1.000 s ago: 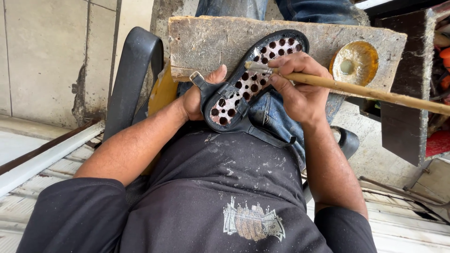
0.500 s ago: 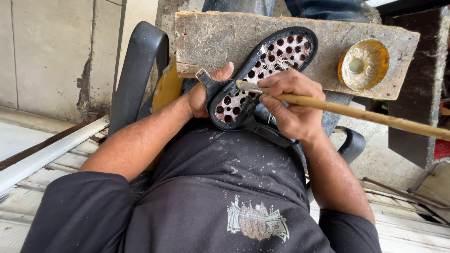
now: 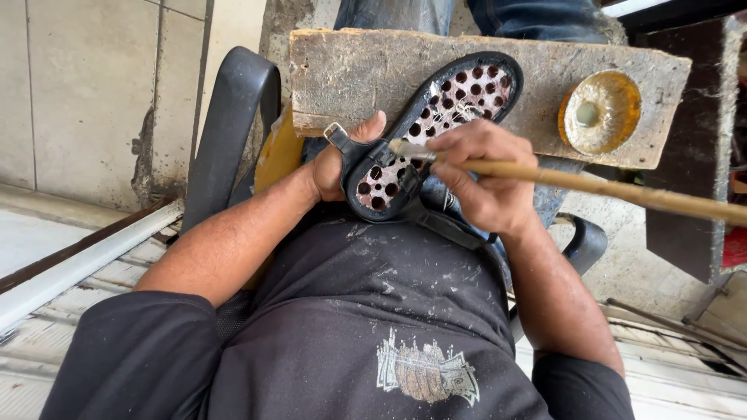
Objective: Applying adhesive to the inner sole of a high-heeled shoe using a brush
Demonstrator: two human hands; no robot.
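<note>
1. Bracing a sandal sole (image 3: 436, 128) bottom-up against the near edge of a rough wooden board (image 3: 350, 74), heel end toward the body. The angle puts the whole perforated underside facing up at the worker, likely so all of it is reachable.
2. Left hand (image 3: 342, 163) closed around the heel end, thumb on top next to a small metal buckle (image 3: 334, 132) on the strap. Looks like the clamp: it keeps the sole from sliding.
3. Right hand (image 3: 475, 175) pinched shut on a long wooden-handled brush (image 3: 591, 185), gripped close to the bristle end. Handle runs off to the right. The short grip probably gives finer control at the tip.
4. Bristle tip sits on the sole around mid-length, touching the pale, dark-spotted surface inside the black rim.
5. Round amber dish (image 3: 601, 111) sits on the board's right end, just beside the toe, within easy reach of the brush hand. A small grey knob is at its centre; contents can't be told.
6. Black chair back (image 3: 229, 132) at left, tiled wall (image 3: 85, 85) behind it.
7. Packages, labels, signs: none seen on the board or bench. Only a faded print (image 3: 424, 373) on the dark shirt (image 3: 350, 311), low centre, pale on black. Red shapes at the far right edge are too cropped to identify.
</note>
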